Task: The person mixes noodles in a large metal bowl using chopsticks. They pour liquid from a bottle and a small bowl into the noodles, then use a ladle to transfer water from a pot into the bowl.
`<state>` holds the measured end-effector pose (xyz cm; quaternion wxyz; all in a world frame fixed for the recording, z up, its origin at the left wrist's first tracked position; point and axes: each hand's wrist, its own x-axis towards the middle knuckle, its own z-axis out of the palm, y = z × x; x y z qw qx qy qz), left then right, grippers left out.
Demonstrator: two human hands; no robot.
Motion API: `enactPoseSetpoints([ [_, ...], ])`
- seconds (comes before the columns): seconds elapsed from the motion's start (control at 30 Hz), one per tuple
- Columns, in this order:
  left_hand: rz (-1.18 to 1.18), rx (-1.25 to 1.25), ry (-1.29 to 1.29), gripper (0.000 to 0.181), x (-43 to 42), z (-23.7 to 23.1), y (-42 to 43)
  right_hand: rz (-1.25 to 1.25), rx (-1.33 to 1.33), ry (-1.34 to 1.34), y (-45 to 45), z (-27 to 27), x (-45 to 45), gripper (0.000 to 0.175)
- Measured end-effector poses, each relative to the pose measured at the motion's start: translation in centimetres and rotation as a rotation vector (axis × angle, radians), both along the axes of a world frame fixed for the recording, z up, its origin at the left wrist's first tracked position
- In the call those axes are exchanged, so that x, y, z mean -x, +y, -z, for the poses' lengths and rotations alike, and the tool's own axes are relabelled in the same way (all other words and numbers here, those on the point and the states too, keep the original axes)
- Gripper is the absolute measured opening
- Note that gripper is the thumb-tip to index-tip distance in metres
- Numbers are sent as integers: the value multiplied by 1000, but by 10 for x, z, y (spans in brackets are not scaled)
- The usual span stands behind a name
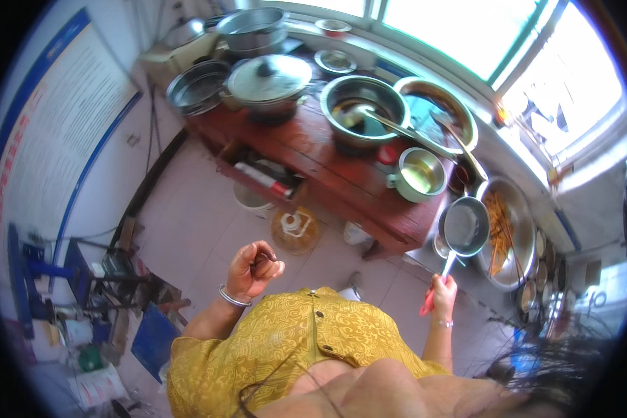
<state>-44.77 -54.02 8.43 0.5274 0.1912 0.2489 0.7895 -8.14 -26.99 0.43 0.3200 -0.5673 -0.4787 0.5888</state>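
My right hand (441,297) grips the red handle of a small metal saucepan (466,228), held out at the right beside the red table's corner. The saucepan's bowl looks bare inside and overlaps the rim of a wide metal basin (527,261) that holds brown strips of food (497,230) and a pair of long chopsticks. In front of my body hangs my left hand (253,269), its fingers curled in and nothing visible in them. A pale green handled cup (423,194) with yellowish liquid stands at the near right corner of the table.
The red wooden table (313,138) bears a deep metal pot (339,123) with a ladle across it, a basin of dark liquid (469,115) and a lidded pot (269,78). Below it, an open drawer (261,180) juts out and an oil jug (294,232) stands on the floor.
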Motion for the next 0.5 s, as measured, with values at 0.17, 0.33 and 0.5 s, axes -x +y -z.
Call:
enactPoseSetpoints([
  [0.17, -99, 9, -41, 38, 48, 5, -95, -229, 86, 193, -84, -114, 104, 9],
  [0.33, -163, -57, -17, 36, 99, 8, -126, -622, 53, 648, -95, -179, 231, 35],
  [0.5, -297, -72, -67, 34, 170, 30, -137, -735, 62, 616, -77, -198, 336, 56],
])
